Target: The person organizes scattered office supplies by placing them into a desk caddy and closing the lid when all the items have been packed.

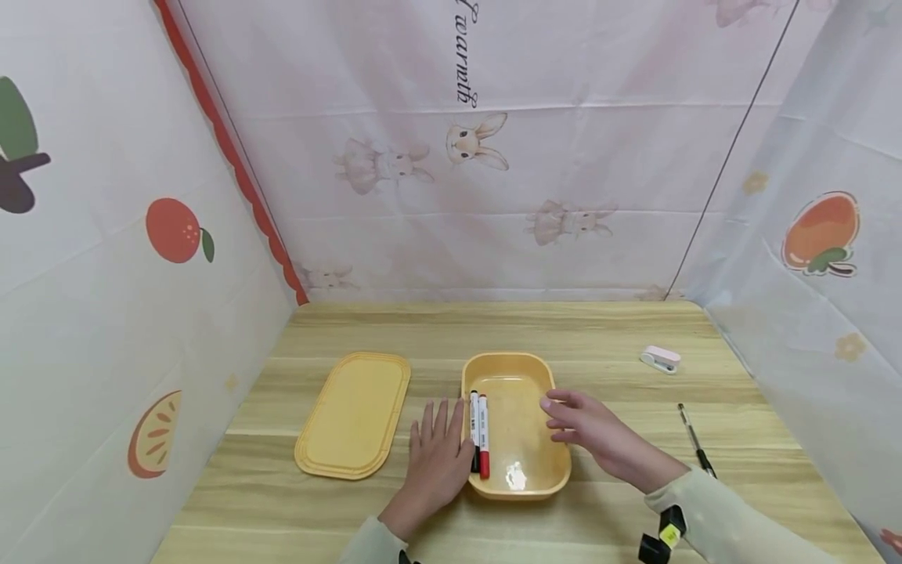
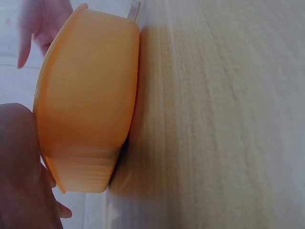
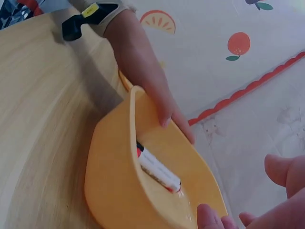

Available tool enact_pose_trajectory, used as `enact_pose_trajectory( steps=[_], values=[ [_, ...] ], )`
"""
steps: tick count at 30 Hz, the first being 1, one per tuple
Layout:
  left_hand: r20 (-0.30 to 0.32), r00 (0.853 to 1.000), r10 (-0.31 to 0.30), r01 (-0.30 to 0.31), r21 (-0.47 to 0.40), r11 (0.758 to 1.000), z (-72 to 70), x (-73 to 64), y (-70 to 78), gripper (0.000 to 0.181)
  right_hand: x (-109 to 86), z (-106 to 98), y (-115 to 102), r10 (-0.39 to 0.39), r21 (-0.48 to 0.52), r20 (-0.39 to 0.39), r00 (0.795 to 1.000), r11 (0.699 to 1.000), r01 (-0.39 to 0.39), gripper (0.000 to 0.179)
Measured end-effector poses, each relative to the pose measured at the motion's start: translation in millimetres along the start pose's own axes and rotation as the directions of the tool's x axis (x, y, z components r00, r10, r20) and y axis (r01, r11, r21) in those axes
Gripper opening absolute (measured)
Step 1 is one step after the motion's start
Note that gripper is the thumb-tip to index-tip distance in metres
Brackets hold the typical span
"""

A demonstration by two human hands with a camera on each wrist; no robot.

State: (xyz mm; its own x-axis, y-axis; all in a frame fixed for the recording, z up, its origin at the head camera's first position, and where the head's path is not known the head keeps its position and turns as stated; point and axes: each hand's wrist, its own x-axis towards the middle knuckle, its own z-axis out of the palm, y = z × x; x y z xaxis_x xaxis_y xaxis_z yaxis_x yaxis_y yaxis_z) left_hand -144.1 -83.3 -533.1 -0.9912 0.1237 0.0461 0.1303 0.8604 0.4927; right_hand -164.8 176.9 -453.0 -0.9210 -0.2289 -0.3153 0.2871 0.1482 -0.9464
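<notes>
A yellow-orange plastic box [image 1: 521, 427] stands without a lid on the wooden table in front of me. Inside, along its left wall, lie a black-capped marker [image 1: 475, 419] and a red-capped marker [image 1: 484, 431], side by side. My left hand [image 1: 438, 462] rests at the box's left rim, fingers straight and pointing away from me. Over the right rim, my right hand [image 1: 592, 427] reaches in with its fingers loosely extended and nothing held. The left wrist view shows the box's outer wall [image 2: 90, 86]; in the right wrist view the left thumb dips just inside the rim.
A flat yellow lid [image 1: 355, 411] lies to the left of the box. Off to the right are a small pink and white stapler [image 1: 661, 359] and a black pen [image 1: 696, 440]. Printed cloth walls [image 1: 564, 157] enclose the table at the back and both sides.
</notes>
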Motion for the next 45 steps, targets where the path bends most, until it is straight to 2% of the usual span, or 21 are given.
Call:
enact_pose_trajectory(
  steps=[9, 20, 27, 31, 35, 38, 42, 45],
  values=[
    [0.022, 1.000, -0.006, 0.006, 0.007, 1.000, -1.5, -0.6, 2.0, 0.062, -13.4, -35.7, 10.0, -0.005, -0.015, -0.041, 0.999, 1.000, 0.004, 0.071],
    [-0.039, 0.999, 0.031, -0.032, -0.010, 0.999, 1.0, 0.5, -2.0, 0.063, -33.8, -98.4, 14.3, -0.041, -0.183, -0.153, 0.987, 0.983, 0.013, 0.076],
    [-0.010, 1.000, 0.008, -0.008, -0.004, 1.000, 0.2, 0.1, -0.8, 0.062, -42.1, -124.2, 24.9, -0.007, -0.289, -0.215, 0.977, 0.956, -0.057, 0.082],
    [-0.001, 1.000, 0.003, -0.003, 0.000, 1.000, 0.6, 1.3, -1.5, 0.063, -39.3, -138.1, 37.5, -0.023, -0.411, -0.266, 0.964, 0.907, -0.092, 0.083],
    [0.004, 1.000, 0.000, 0.000, 0.003, 1.000, -0.8, 2.1, -1.4, 0.063, -37.1, -149.7, 48.8, -0.050, -0.524, -0.308, 0.950, 0.842, -0.126, 0.082],
    [0.011, 1.000, -0.006, 0.006, 0.008, 1.000, -1.1, 1.7, -0.7, 0.063, -37.6, -156.6, 55.0, -0.092, -0.615, -0.315, 0.945, 0.778, -0.130, 0.081],
    [0.013, 1.000, -0.010, 0.010, 0.006, 1.000, -0.8, 1.5, 0.0, 0.063, -39.7, -162.7, 62.0, -0.161, -0.729, -0.317, 0.935, 0.671, -0.132, 0.080],
    [0.009, 1.000, -0.008, 0.008, 0.003, 1.000, 0.0, 1.6, -0.2, 0.063, -40.6, -165.7, 67.3, -0.178, -0.780, -0.325, 0.929, 0.606, -0.157, 0.080]
  ],
)
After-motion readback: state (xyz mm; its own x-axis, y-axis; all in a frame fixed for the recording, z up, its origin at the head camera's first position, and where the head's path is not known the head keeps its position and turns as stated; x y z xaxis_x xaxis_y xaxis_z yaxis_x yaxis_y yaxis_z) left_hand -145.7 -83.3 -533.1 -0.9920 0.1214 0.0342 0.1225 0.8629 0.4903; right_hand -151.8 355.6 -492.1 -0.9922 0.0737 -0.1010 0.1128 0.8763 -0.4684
